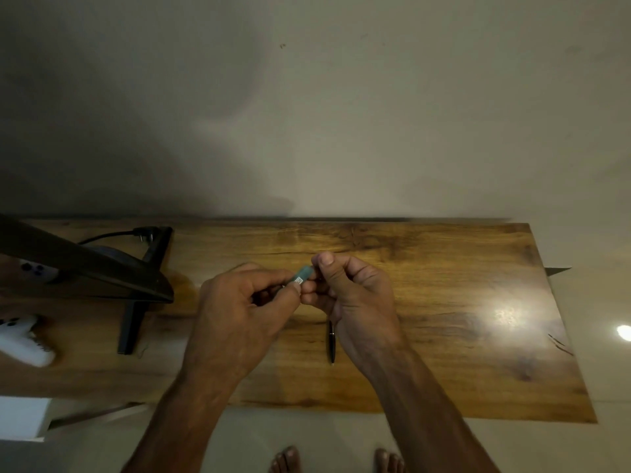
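A small teal tube-shaped object (302, 276) with a white label is held above the middle of the wooden table (444, 302). My left hand (239, 308) grips its lower end with curled fingers and thumb. My right hand (348, 288) pinches its upper end between thumb and fingertips. Most of the object is hidden inside the two hands. A black pen (331, 341) lies on the table just below my right hand, pointing toward me.
A dark monitor on a black stand (136, 302) fills the table's left side, with a black plug and cable (143, 233) behind it. A white game controller (24, 339) lies at the far left. A wall rises behind the table. My bare feet (286, 460) show below the front edge.
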